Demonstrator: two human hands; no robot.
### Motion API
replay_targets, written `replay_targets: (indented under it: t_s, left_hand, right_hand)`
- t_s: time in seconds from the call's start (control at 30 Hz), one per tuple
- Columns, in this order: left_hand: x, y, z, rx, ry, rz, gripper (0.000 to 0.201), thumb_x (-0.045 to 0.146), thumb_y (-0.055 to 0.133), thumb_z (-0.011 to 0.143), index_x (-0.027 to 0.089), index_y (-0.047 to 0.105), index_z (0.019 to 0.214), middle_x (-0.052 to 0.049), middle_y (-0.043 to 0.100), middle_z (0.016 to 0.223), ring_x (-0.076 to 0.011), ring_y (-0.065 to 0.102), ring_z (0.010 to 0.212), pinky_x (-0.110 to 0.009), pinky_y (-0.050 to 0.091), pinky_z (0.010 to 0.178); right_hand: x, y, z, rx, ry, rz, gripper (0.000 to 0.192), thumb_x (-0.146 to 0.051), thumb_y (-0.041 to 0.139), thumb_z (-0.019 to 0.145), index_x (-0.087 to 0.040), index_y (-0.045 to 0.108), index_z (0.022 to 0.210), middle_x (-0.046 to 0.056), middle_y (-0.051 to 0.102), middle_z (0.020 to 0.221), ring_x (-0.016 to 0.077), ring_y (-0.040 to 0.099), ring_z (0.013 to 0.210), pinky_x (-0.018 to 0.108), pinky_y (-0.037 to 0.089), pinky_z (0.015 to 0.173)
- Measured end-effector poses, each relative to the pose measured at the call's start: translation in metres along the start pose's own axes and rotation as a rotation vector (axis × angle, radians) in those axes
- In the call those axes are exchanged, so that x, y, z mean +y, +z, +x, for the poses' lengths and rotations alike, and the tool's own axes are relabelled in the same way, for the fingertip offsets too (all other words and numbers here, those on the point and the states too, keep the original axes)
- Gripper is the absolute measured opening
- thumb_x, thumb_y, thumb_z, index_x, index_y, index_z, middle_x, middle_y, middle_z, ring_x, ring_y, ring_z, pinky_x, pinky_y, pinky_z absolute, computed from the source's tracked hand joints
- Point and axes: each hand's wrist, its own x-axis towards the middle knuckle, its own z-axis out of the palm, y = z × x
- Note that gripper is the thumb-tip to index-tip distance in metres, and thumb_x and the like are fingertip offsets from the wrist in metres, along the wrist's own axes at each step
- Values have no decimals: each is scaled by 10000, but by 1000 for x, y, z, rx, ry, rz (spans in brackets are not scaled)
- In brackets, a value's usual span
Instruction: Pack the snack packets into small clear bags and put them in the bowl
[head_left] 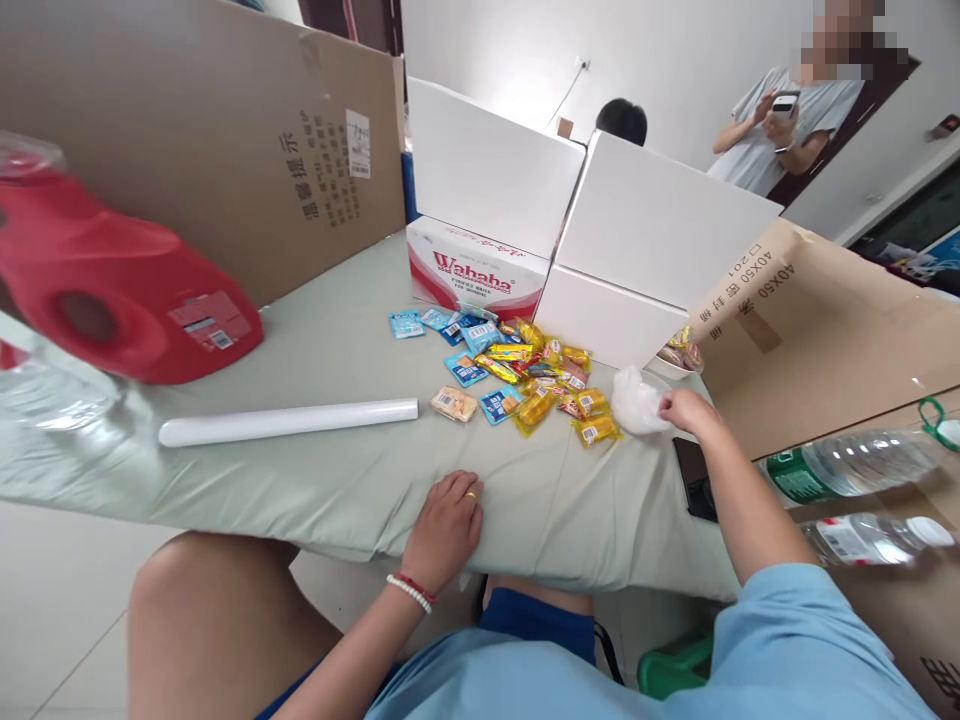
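My right hand (691,412) pinches the side of a crumpled, translucent white plastic bag (636,400) at the right of the cloth-covered table (315,490). Near the front edge, my left hand (448,522) lies palm down on the cloth with nothing in it. Between the bag and a biscuit-like pack (454,403) spreads a heap of small snacks: yellow packets (535,408) and blue packets (465,369). A dark phone (696,478) lies just under my right forearm. Part of the bag is covered by my right fingers.
A white roll (292,420) and a red jug (135,280) are on the left. Behind the snacks stand white boxes (495,165) and a Wahaha carton (480,270). A bowl (671,368) holds more packets. Bottles (855,465) lie at right. A person (787,120) stands beyond.
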Motion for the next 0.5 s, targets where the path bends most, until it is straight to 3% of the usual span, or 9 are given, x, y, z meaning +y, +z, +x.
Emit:
replay_targets:
  t_s: [0.13,0.23,0.33,0.43,0.5]
  left_hand:
    - [-2,1,0,25,-10,-46,285,72,486,909,161,689,1090,-123,710,1156,-289,613,1151,-481,511,1019]
    - [-6,2,0,95,-10,-135,246,104,497,927,186,686,1061,-105,718,1099,-275,630,1084,-466,532,980]
    - [0,-3,0,191,-55,-301,203,151,482,979,208,669,1035,-86,712,1033,-240,644,1012,-410,550,910]
    - [20,-12,2,238,-129,-519,161,257,522,1017,221,641,1119,-90,696,1080,-216,649,1016,-375,550,888]
    - [35,-15,6,221,-131,-652,331,364,639,967,222,595,1262,-125,659,1240,-243,625,1139,-396,537,955]
  right_hand:
    - [3,-27,-19,112,118,91,93,-270,719,755,-205,676,704,81,696,763,226,638,746,314,436,669]
    - [-10,-35,-53,162,85,695,252,-433,771,751,-213,653,779,21,616,698,147,494,591,276,356,547]
    - [-49,-15,-99,-50,-34,1344,423,-523,893,640,-217,667,826,-33,506,635,92,355,523,240,274,486]
    - [-104,23,-143,-296,-84,1555,421,-508,930,644,-207,700,828,-33,508,655,70,347,528,220,289,488]
    - [-140,49,-166,-445,-74,1581,412,-505,931,661,-196,710,821,-32,515,660,59,351,525,206,284,482]
